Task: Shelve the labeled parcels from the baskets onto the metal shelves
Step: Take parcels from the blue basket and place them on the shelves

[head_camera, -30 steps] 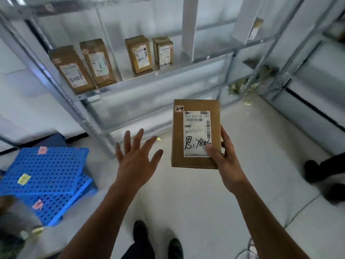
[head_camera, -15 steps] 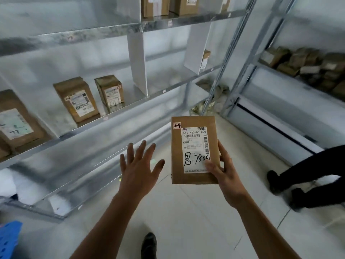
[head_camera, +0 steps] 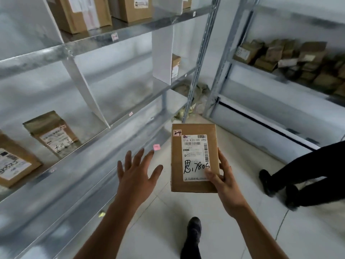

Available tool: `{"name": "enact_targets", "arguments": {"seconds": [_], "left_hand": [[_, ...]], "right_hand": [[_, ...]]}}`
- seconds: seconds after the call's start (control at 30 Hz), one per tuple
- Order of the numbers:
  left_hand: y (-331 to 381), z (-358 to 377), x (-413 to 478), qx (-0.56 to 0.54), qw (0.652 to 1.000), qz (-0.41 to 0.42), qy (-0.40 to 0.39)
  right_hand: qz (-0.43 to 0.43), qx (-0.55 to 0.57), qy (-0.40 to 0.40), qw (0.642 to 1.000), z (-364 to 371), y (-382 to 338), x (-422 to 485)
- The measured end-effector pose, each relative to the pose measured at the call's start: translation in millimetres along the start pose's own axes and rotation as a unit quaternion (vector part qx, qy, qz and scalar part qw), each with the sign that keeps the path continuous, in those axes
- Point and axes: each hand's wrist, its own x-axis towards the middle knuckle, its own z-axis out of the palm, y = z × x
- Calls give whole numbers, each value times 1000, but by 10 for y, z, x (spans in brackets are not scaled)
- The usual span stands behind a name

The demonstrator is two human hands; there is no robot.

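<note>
Starting at the left edge of the frame, two boxes (head_camera: 54,135) with labels stand on the middle shelf (head_camera: 119,121), leaning back. To their right a white divider (head_camera: 84,86) splits that shelf, and we see a bare stretch of metal beyond it.

Low in the centre is our left hand (head_camera: 137,176). Its fingers are spread and straight, the back faces us, and it holds nothing. It is just left of the parcel (head_camera: 176,174) and is not touching it.

The parcel is in mid-air over the floor, right of centre and off every shelf. Its long axis runs up and down the frame, pointing away from us, and its label (head_camera: 195,152) faces the camera. A small tag (head_camera: 177,133) at its upper left corner reads 2-4.

Our right hand (head_camera: 224,180) grips it at the lower right. The thumb lies across the label's corner and the fingers wrap the right edge and back.

Further right, another person's dark legs (head_camera: 298,180) cross the floor. A second rack in the upper right holds a pile of brown packets (head_camera: 289,58).

We judge that the coming move turns on one relation. The near shelves lie up and to the left of the parcel, on the far side of our empty hand. So the holding hand is the farther one, and the free hand is nearer the shelf. The parcel would have to travel leftward, either across that hand or into it.
</note>
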Motion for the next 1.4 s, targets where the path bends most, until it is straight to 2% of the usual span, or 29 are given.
{"name": "enact_targets", "arguments": {"seconds": [0.23,0.37,0.53,0.8,0.97,1.07,1.2,1.4], "left_hand": [[762,164,1022,28,999,-8,-13],[1228,158,1615,32,999,-1,18],[1674,290,2148,46,999,7,14],[1810,516,3028,34,999,-24,-13],[1849,683,3808,-22,999,-27,-39],[1898,698,4297,-19,998,-30,-57],[1980,672,4914,-27,999,-20,-37],[2135,737,5559,-33,998,-11,-54]], "right_hand": [[-2,14,-21,1000,-739,-149,1154],[-5,22,-29,999,-1209,-331,1811],[-5,12,-30,999,-1589,-446,2480],[28,16,-46,998,-1723,-490,3429],[35,23,-59,997,-1715,-638,4171],[38,8,-49,998,-1757,-840,4590],[33,-17,-45,998,-1836,-1063,5208],[50,-19,-24,998,-1864,-1021,5960]]}}
